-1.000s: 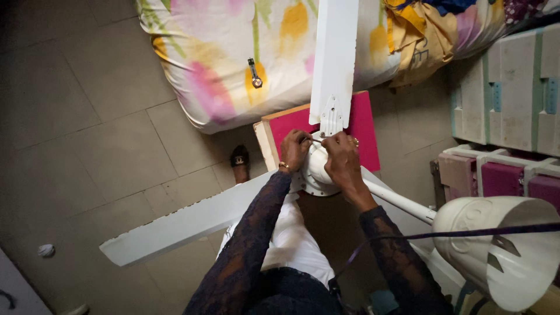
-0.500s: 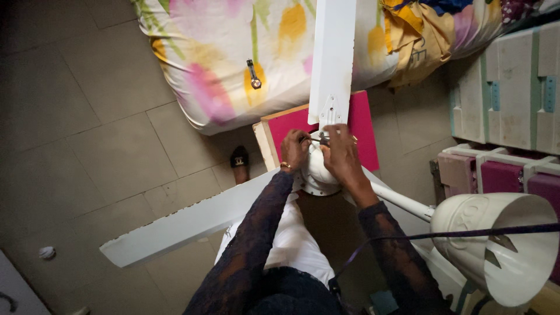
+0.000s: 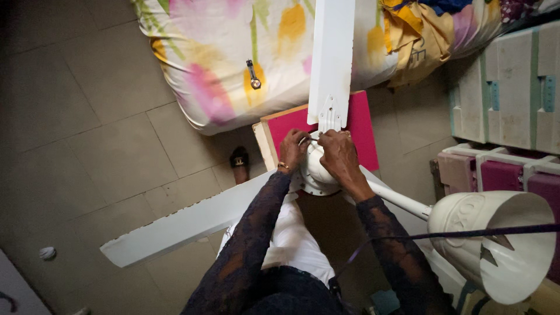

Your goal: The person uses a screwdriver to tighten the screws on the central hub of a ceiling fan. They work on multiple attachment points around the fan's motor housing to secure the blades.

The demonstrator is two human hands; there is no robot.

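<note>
A white ceiling fan hub [image 3: 318, 175] sits just below me, seen from above. One blade [image 3: 331, 58] points away from me and a second blade [image 3: 186, 224] runs down to the left. My left hand [image 3: 293, 149] curls its fingers on the hub's rim beside the far blade's bracket. My right hand [image 3: 340, 157] lies over the top of the hub, fingers closed on a thin metal tool [image 3: 310, 140] that reaches towards the left hand. Both arms wear dark lace sleeves.
The fan's rod [image 3: 402, 201] leads to a white canopy cup [image 3: 496, 245] at lower right. Far below are a bed with a floral sheet [image 3: 216, 64], a pink-topped stool [image 3: 361, 125], a sandal [image 3: 239, 158] and stacked boxes [image 3: 507, 87].
</note>
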